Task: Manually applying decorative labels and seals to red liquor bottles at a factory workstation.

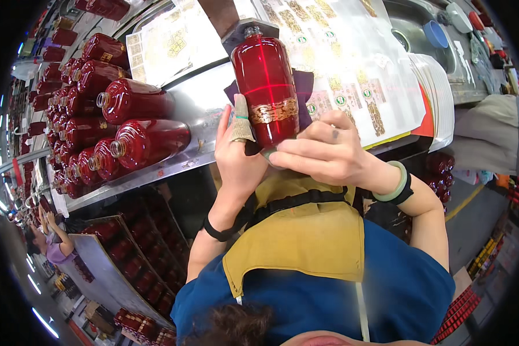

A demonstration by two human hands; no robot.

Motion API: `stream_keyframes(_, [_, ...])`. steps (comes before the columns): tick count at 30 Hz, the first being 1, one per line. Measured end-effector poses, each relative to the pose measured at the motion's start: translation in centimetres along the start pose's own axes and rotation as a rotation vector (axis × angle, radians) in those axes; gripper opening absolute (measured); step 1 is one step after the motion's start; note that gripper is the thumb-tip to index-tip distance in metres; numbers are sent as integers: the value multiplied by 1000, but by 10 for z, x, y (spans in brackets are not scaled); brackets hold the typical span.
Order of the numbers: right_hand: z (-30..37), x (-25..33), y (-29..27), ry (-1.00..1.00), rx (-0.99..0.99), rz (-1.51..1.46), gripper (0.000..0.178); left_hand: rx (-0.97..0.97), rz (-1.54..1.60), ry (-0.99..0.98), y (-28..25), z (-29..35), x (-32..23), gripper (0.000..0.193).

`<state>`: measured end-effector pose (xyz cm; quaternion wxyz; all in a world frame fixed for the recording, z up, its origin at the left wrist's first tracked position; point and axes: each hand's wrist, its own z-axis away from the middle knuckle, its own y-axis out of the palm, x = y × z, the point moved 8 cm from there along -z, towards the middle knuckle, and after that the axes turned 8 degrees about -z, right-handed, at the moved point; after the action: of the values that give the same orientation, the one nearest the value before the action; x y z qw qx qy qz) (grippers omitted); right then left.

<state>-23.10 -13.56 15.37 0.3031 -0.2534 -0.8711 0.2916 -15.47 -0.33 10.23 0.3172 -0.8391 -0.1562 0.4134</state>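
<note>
A glossy dark-red glass bottle (pixel 265 72) lies on its side on a purple cloth (pixel 304 86), its neck pointing away from me. A gold patterned band (pixel 275 111) crosses it near the base. My left hand (pixel 236 164) grips the base from the left, with fabric covers on a finger and the thumb side hidden by the bottle. The closed fingers of my right hand (pixel 331 147) pinch at the base's lower right edge. A small greyish-green bit (pixel 267 154) shows at their tips; I cannot make out what it is.
Several red bottles (pixel 147 144) lie stacked at the left of the metal bench (pixel 199 135). Sheets of gold decals (pixel 352 63) spread to the right, beside a sink (pixel 412 23) with a blue bowl (pixel 435 34). Another person (pixel 55 239) works far left, near racks of bottles.
</note>
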Motion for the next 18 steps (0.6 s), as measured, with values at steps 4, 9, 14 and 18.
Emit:
stream_keyframes(4, [-1,-30,-6,88,-124,151,29,17,-82,86,-3,3,-10,73])
stream_keyframes(9, [-19,0,-8,-81,-33,229,26,-51,-145,51,-5,3,-12,81])
stream_keyframes(14, [-33,-2,5,-28,76,105,27,-48,-189,65,0,7,-9,85])
stream_keyframes(18, [-68,-49,-2,174,51,169,18,-62,-187,28,-6,5,-13,94])
